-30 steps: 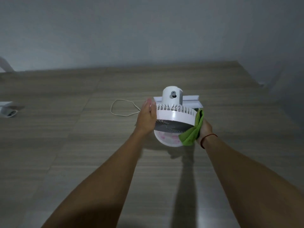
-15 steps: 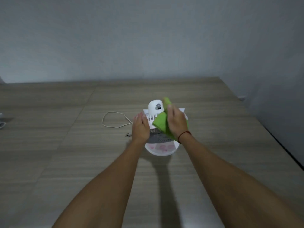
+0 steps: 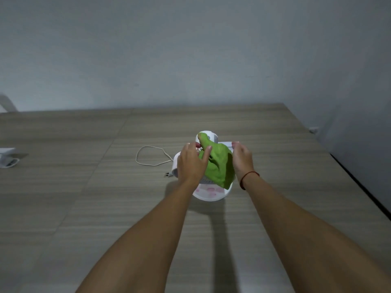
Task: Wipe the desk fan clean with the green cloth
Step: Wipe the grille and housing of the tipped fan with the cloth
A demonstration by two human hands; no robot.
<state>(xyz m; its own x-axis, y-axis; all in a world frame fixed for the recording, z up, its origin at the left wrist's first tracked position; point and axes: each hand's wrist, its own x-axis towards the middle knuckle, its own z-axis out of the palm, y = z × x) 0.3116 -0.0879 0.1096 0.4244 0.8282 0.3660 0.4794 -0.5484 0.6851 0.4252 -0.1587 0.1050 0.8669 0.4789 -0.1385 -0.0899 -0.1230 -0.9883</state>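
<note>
The white desk fan (image 3: pixel 209 194) lies tilted on the wooden table, its front rim with pink marks facing me. The green cloth (image 3: pixel 218 166) is draped over the top of the fan and hides most of the grille and part of the motor housing. My left hand (image 3: pixel 191 163) grips the fan's left side, with the thumb resting on the cloth. My right hand (image 3: pixel 242 159) is at the cloth's right edge with fingers curled over it; a red cord circles that wrist.
The fan's white power cord (image 3: pixel 148 157) loops on the table to the left, its plug (image 3: pixel 168 174) lying near the fan. A white object (image 3: pixel 6 159) sits at the far left edge. The table's right edge (image 3: pixel 359 187) runs along the wall.
My right hand has carried the cloth from the fan's right side up over its top and spread it there. My left hand has stayed on the fan's left side.
</note>
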